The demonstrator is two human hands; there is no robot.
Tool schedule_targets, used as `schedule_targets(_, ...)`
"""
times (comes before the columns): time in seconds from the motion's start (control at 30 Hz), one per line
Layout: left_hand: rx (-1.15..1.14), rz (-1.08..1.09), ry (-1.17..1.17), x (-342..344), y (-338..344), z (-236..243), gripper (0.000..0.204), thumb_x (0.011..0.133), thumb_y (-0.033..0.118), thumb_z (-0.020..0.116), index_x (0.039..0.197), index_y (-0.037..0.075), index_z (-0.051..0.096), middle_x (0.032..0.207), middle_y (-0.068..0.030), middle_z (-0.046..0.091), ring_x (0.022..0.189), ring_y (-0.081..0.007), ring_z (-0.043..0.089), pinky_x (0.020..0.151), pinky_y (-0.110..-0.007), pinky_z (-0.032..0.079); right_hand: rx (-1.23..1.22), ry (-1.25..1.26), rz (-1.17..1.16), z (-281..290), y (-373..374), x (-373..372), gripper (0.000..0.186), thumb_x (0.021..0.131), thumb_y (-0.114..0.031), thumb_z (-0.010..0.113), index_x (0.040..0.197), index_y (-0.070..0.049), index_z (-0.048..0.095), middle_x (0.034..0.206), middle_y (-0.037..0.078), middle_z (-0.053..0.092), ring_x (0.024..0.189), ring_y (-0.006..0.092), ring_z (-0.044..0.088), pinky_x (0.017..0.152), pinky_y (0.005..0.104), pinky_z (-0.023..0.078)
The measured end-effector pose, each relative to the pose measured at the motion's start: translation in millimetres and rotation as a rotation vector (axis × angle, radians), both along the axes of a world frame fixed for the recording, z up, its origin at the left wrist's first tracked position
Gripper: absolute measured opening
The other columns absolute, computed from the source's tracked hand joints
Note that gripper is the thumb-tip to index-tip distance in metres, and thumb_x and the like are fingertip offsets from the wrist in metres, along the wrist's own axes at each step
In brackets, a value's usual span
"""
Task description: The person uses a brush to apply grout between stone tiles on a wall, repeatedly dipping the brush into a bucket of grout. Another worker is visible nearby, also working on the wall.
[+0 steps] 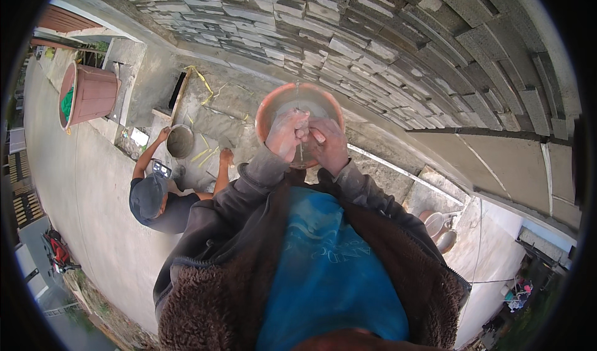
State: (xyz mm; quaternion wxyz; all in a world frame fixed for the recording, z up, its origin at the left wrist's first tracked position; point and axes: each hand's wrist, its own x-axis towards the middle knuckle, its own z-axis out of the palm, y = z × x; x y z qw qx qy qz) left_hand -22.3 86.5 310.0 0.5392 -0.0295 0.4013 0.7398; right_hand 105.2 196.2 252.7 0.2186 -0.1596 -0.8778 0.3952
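A stone-clad wall (pixel 348 34) rises beyond the orange basin (pixel 264 118), which lies below the person's 2 hands and contains greyish liquid. A co-worker (pixel 149 198) in a dark cap is left of the basin, 1 hand at the rim of a round bucket (pixel 180 126) of grey material. A large reddish tub (pixel 96 99) stands farther left of the basin; 2 small containers (pixel 432 224) lie to its right. Over the basin, the left hand (pixel 286 133) and right hand (pixel 329 143) meet, fingers curled inward; whether they grasp anything between them cannot be told.
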Motion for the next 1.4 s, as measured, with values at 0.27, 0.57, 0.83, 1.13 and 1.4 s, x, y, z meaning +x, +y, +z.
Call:
schedule_targets(0.27, 0.016, -0.058, -0.002, 1.3, 14.1, -11.7, 0.014, 0.094, 0.017, 0.068, 0.101, 0.014, 0.057, 0.082, 0.0055, 0.047, 0.069, -0.0076, 0.047, 0.065, -0.029, 0.043, 0.032, 0.109, -0.070, 4.4, 10.1, 28.0, 0.039, 0.071, 0.000, 0.075, 0.108, -0.010, 0.071, 0.122, 0.012, 0.067, 0.106, 0.0376, 0.064, 0.091, 0.0439, 0.053)
schedule_targets(0.57, -0.130, 0.057, -0.005, 19.4, 37.3, -0.7, 0.016, 0.093, 0.019, 0.070, 0.091, 0.015, 0.055, 0.076, 0.0054, 0.045, 0.062, -0.0058, 0.042, 0.057, -0.025, 0.038, -0.011, 0.160, -0.128, 2.7, 22.6, 45.3, 0.026, 0.080, 0.004, 0.073, 0.104, -0.007, 0.071, 0.117, 0.015, 0.068, 0.104, 0.0319, 0.068, 0.088, 0.0400, 0.054)
schedule_targets(0.83, -0.243, 0.190, 0.089, 40.8, 39.7, -1.4, 0.012, 0.096, 0.021, 0.063, 0.104, 0.013, 0.057, 0.080, 0.0045, 0.047, 0.065, -0.0081, 0.046, 0.062, -0.028, 0.043, -0.273, 0.039, -0.074, -6.4, 49.3, 58.6, 0.023, 0.085, 0.002, 0.069, 0.106, -0.003, 0.074, 0.100, 0.018, 0.069, 0.099, 0.0302, 0.070, 0.086, 0.0373, 0.056)
schedule_targets(1.13, -0.208, 0.186, -0.003, 36.2, 34.2, -25.6, 0.012, 0.096, 0.018, 0.061, 0.104, 0.013, 0.055, 0.075, 0.0047, 0.046, 0.064, -0.0101, 0.046, 0.061, -0.031, 0.043, -0.266, 0.073, 0.057, -19.3, 47.1, 56.6, 0.037, 0.079, 0.001, 0.072, 0.115, -0.012, 0.073, 0.114, 0.013, 0.066, 0.104, 0.0337, 0.066, 0.085, 0.0388, 0.056)
schedule_targets(1.4, -0.182, 0.215, -0.120, 4.7, 30.5, -41.8, 0.014, 0.096, 0.018, 0.059, 0.107, 0.011, 0.055, 0.081, 0.0034, 0.050, 0.067, -0.0095, 0.046, 0.065, -0.030, 0.044, -0.063, 0.185, -0.150, -6.0, 81.7, -8.3, 0.044, 0.078, 0.003, 0.072, 0.120, -0.011, 0.071, 0.122, 0.013, 0.064, 0.103, 0.0316, 0.065, 0.084, 0.0386, 0.054)
